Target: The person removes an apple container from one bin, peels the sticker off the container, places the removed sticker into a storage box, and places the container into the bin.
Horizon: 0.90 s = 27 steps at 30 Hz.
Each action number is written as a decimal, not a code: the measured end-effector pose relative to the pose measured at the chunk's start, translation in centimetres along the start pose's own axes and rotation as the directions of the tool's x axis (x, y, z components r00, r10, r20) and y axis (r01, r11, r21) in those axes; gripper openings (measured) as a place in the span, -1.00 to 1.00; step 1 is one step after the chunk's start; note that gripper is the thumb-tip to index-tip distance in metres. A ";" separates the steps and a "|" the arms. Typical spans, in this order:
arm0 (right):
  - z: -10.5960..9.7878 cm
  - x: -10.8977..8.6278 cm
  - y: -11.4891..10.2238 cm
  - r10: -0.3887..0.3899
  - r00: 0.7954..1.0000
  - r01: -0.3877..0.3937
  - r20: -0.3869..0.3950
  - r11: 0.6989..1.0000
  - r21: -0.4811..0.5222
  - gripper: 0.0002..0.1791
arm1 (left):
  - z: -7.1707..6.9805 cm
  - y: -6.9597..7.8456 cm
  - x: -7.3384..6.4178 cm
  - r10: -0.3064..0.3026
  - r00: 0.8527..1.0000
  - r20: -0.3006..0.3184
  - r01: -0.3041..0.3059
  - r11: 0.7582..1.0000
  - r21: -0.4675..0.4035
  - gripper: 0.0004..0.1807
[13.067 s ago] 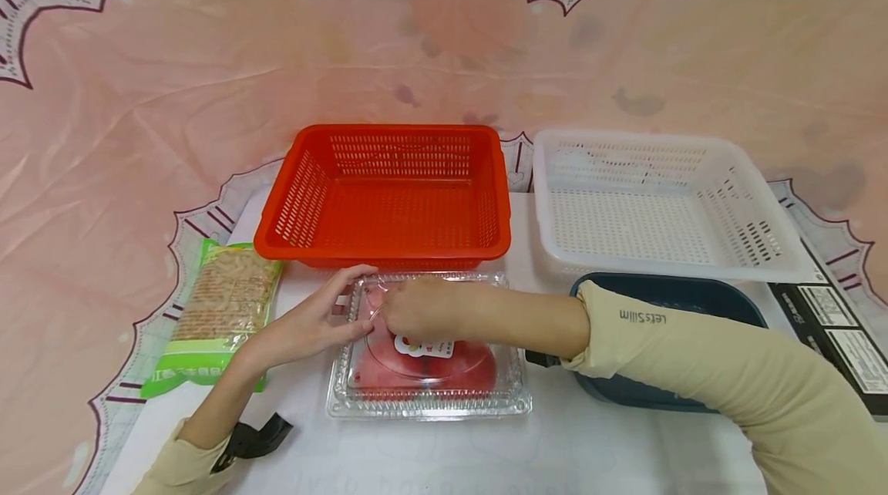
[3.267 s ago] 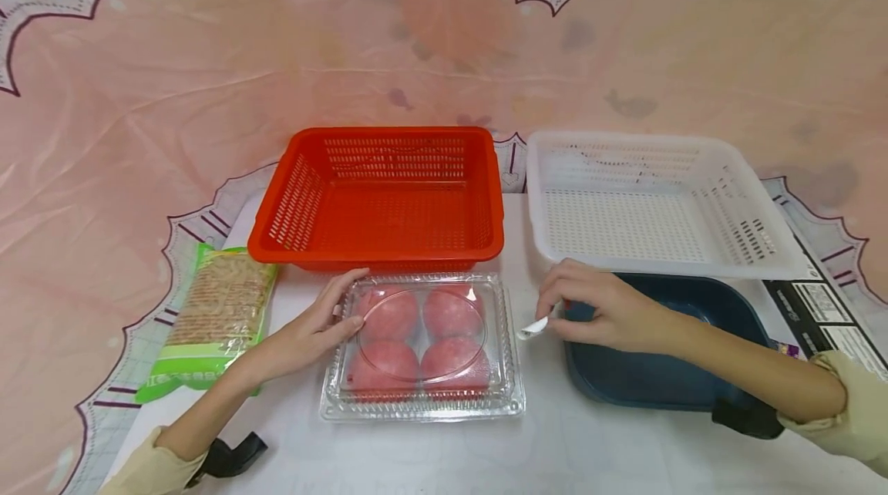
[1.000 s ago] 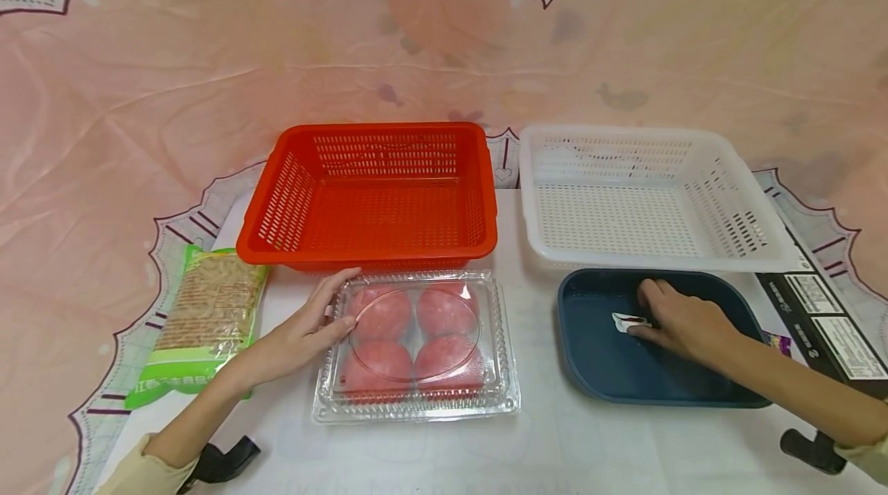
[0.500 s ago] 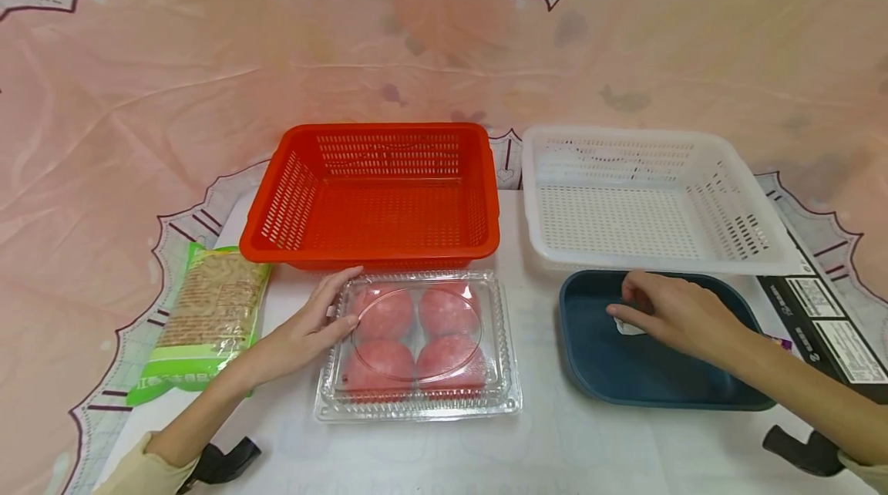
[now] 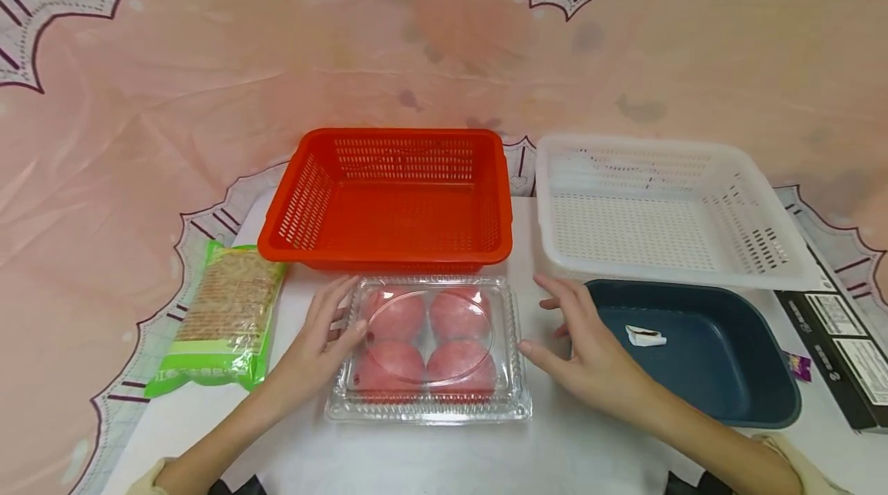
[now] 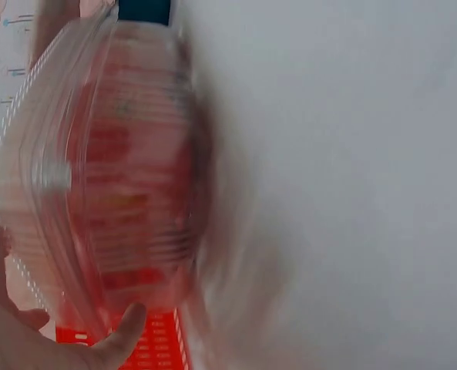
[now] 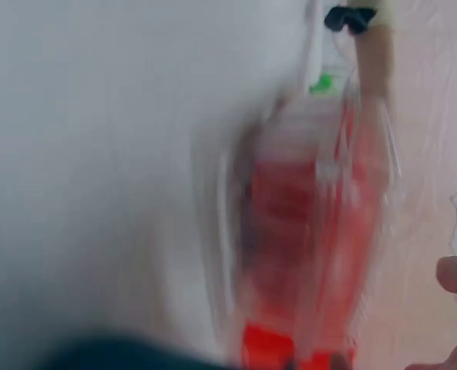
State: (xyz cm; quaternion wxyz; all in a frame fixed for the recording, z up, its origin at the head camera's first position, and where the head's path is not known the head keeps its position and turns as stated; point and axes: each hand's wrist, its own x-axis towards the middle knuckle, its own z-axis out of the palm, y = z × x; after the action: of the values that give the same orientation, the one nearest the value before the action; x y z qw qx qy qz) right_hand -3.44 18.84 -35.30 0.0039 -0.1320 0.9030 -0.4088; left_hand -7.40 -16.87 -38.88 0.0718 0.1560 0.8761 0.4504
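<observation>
A clear plastic clamshell box (image 5: 428, 413) with several round red fruits (image 5: 391, 368) inside lies closed on the table. My left hand (image 5: 321, 345) is at its left edge, fingers spread and thumb overlapping the lid; whether it touches is unclear. On the other side, my right hand (image 5: 586, 352) holds nothing, its thumb tip close to the box's right edge. A small crumpled white label (image 5: 645, 337) lies in the dark blue basin (image 5: 721, 406) to the right. Both wrist views show the box blurred, with the left fingers (image 6: 124, 335) beside it.
Behind the box stands a red basket (image 5: 388, 254), with a white basket (image 5: 666, 270) to its right. A green and clear food bag (image 5: 222, 310) lies at left. A black and white box (image 5: 842, 345) and a small purple packet (image 5: 799, 366) sit right of the basin.
The lid's label came off in my right hand and now lies in the basin. Since half a second ago, that hand has moved left from the basin to the clamshell box.
</observation>
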 end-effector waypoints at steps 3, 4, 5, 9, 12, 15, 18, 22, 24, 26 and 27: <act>1.6 0.1 -0.1 0.061 0.997 -0.064 0.046 0.994 0.088 -0.10 | 0.5 0.2 -0.7 -0.004 1.000 -0.017 0.004 1.000 0.009 -0.27; 2.1 0.2 0.0 0.068 0.996 -0.074 0.052 0.990 0.121 -0.09 | 0.7 0.3 -0.9 -0.005 1.000 -0.020 0.005 1.000 0.012 -0.26; 2.5 0.3 0.0 0.083 0.995 -0.092 0.061 0.984 0.154 -0.08 | 0.8 0.3 -1.1 -0.005 1.000 -0.022 0.006 1.000 0.019 -0.24; 4.1 0.3 0.2 0.166 0.981 -0.188 0.105 0.948 0.258 -0.03 | 1.3 0.5 -1.4 0.012 1.000 -0.022 -0.011 0.999 0.040 -0.19; 5.1 0.2 0.1 0.218 0.968 -0.248 0.128 0.914 0.321 -0.01 | 1.4 0.5 -1.5 0.031 0.999 -0.019 -0.030 0.998 0.058 -0.18; 6.2 0.0 0.1 0.246 0.962 -0.273 0.120 0.884 0.379 -0.02 | 1.6 0.5 -1.7 0.044 0.999 -0.008 -0.043 0.997 0.069 -0.16; 6.9 -0.2 0.0 0.274 0.957 -0.290 0.098 0.867 0.406 -0.05 | 1.7 0.4 -1.7 0.046 0.999 -0.005 -0.045 0.997 0.063 -0.14; 7.1 -0.2 -0.2 0.311 0.949 -0.306 0.053 0.869 0.387 -0.06 | 1.9 0.4 -1.7 0.039 0.999 -0.010 -0.038 0.998 0.049 -0.12; 7.0 -0.2 -0.3 0.330 0.943 -0.319 0.035 0.871 0.374 -0.06 | 1.9 0.4 -1.7 0.033 0.999 -0.011 -0.033 0.998 0.047 -0.10; 6.9 -0.2 -0.4 0.346 0.938 -0.329 0.025 0.866 0.377 -0.06 | 1.9 0.3 -1.7 0.030 1.000 -0.011 -0.029 0.998 0.052 -0.08; 6.8 -0.3 -0.4 0.350 0.936 -0.332 0.023 0.862 0.384 -0.07 | 1.9 0.4 -1.7 0.030 0.999 -0.010 -0.030 0.998 0.053 -0.08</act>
State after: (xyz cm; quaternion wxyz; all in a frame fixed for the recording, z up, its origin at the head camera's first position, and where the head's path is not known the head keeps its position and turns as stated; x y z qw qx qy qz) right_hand -2.28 13.62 -39.55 0.0801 0.0428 0.8150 -0.5724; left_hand -5.19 -15.82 -39.72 0.0561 0.1685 0.8857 0.4290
